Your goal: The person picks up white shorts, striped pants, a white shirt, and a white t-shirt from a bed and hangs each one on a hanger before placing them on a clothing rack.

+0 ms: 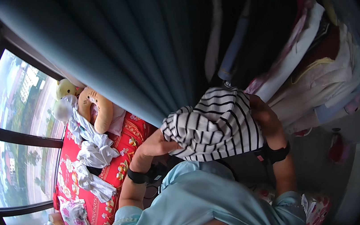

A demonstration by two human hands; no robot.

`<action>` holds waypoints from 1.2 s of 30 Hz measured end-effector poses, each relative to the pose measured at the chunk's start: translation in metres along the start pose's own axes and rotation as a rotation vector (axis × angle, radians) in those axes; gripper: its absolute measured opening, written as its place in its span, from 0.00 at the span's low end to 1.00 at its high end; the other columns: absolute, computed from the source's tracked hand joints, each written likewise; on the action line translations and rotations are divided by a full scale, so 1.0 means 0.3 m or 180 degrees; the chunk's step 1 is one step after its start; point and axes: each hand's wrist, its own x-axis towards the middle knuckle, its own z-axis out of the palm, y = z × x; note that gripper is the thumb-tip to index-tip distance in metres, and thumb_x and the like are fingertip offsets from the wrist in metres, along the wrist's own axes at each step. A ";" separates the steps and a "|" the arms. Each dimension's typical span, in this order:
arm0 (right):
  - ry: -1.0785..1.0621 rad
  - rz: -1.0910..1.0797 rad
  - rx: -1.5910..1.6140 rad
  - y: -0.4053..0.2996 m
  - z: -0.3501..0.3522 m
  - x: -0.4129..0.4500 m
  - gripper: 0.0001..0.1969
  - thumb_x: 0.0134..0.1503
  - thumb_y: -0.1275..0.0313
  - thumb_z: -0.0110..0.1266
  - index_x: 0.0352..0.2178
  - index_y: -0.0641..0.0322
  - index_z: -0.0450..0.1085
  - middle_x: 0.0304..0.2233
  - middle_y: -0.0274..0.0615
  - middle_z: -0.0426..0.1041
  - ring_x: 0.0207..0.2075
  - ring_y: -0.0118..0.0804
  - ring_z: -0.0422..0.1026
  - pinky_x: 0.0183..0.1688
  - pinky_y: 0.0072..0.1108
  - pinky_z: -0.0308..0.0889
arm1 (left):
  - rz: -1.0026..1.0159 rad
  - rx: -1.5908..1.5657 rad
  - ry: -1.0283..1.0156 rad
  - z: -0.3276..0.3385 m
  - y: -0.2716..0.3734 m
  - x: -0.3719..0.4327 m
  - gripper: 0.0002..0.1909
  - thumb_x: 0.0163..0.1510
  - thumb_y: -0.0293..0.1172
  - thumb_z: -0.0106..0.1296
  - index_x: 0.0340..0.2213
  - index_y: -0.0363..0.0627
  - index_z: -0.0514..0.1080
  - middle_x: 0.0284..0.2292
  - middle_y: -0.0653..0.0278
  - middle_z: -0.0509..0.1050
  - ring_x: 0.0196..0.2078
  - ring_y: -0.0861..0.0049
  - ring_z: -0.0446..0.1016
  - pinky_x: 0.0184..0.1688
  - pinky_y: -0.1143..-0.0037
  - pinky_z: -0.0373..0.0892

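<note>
A white garment with black stripes (222,124), of ribbed knit, is bunched up in front of my torso. My left hand (160,144) grips its left side, with some fingers hidden in the folds. On the opposite side my right hand (263,114) holds the edge, partly in shadow and partly behind the fabric. The cloth hangs between both hands, crumpled at the left and smoother at the lower right. Each wrist wears a black band.
A long blue-grey curtain (132,51) hangs ahead. Clothes on a rack (295,64) fill the right side. At the left, a red floral bedcover (107,175) by the window bears crumpled white clothes (95,153), a tan neck pillow (103,118) and a yellow plush toy (65,88).
</note>
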 end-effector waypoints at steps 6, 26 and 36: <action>-0.0366 -0.0393 0.0055 -0.159 0.013 -0.007 0.08 0.48 0.79 0.50 0.32 0.65 0.68 0.32 0.33 0.70 0.35 0.23 0.67 0.39 0.15 0.61 | -0.0299 0.0828 0.0178 0.015 0.027 0.145 0.20 0.47 0.24 0.51 0.43 0.38 0.62 0.36 0.70 0.69 0.40 0.86 0.63 0.43 0.81 0.62; -0.0265 -0.1713 -0.0190 -0.411 0.283 0.125 0.09 0.54 0.72 0.46 0.33 0.66 0.69 0.21 0.37 0.72 0.19 0.24 0.71 0.18 0.11 0.61 | 0.0023 0.3189 0.1028 -0.138 0.158 0.186 0.15 0.54 0.33 0.41 0.38 0.36 0.68 0.30 0.51 0.73 0.34 0.62 0.72 0.37 0.74 0.67; 0.0260 -0.1926 -0.0612 -0.377 0.396 0.169 0.08 0.52 0.73 0.51 0.31 0.66 0.71 0.13 0.30 0.67 0.13 0.13 0.59 0.15 0.08 0.49 | 0.1976 0.3403 0.1999 0.147 0.272 0.282 0.35 0.41 0.35 0.56 0.46 0.28 0.52 0.41 0.42 0.61 0.41 0.49 0.63 0.43 0.67 0.61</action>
